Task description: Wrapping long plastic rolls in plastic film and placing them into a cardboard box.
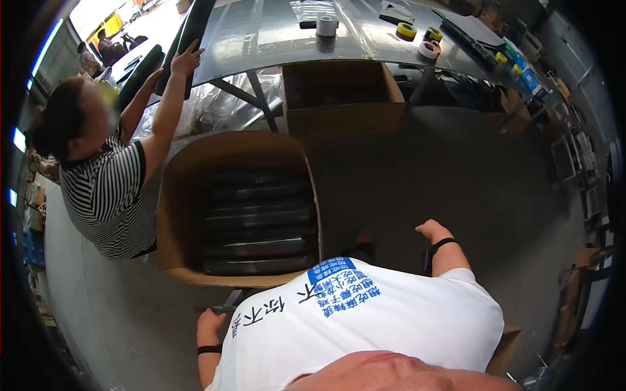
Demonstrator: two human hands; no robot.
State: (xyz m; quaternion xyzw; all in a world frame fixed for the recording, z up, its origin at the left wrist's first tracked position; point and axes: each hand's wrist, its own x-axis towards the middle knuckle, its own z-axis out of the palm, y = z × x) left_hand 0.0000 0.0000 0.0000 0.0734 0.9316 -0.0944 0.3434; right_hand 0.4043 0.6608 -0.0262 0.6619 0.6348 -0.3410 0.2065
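Observation:
A large open cardboard box [175, 215] stands in front of me, with several dark, shiny cylinders wrapped in clear film [261, 247] lying side by side in it. My left hand [208, 320] hangs low by the box's near edge, close to a dark bar-like piece [226, 309]. Its fingers are too small and partly hidden to show whether they grip that piece. Out to the right of the box, my right hand [435, 230] hangs over the floor, fingers loosely apart, with nothing visible in it. Both wrists carry dark bands.
At the left a person in a striped shirt [107, 195] holds a long dark cylinder [186, 49] at the metal table [261, 39]. Tape rolls [327, 26] sit on the tabletop. Another cardboard box [345, 120] and crumpled clear plastic [225, 107] are under it. Grey floor [515, 195] extends right.

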